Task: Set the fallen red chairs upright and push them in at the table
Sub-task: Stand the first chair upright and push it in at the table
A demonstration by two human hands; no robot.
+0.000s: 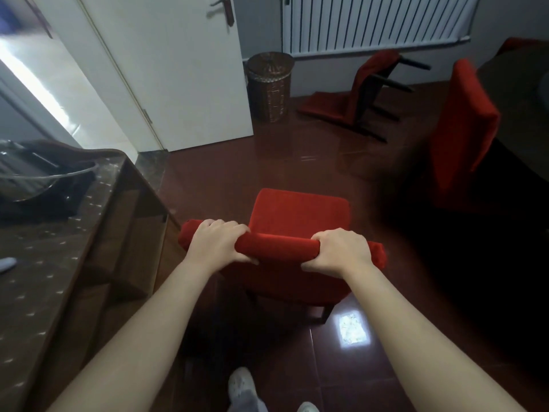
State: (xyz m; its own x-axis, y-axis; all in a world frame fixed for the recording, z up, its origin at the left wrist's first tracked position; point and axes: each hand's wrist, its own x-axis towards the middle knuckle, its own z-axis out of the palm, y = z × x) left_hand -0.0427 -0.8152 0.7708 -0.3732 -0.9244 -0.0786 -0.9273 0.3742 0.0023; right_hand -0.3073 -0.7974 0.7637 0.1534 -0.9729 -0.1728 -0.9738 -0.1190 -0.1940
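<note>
A person's two bare forearms reach forward and down to a red chair that stands upright on a glossy dark red floor. The left grip is wrapped round the padded top of the chair's backrest near its left end, with the fingers over the far side and the thumb on the near side. The right grip is wrapped the same way round the same padded top, near its right end. The chair's seat lies just beyond both grips, facing away from the person.

Well beyond the right grip, a fallen red chair lies tipped over on the floor. Its back is flat down and its dark legs stick out sideways, below a white radiator. Off to the right of the right grip, a third red chair stands upright just beside a dark surface at the right edge of the view.

Well beyond the left grip, a brown wicker basket stands beside a white door. To the left of the left grip runs a wooden sideboard with a patterned top, and a glass bowl sits at its far end. Below the grips, between the forearms, a pale shoe shows on the floor.
</note>
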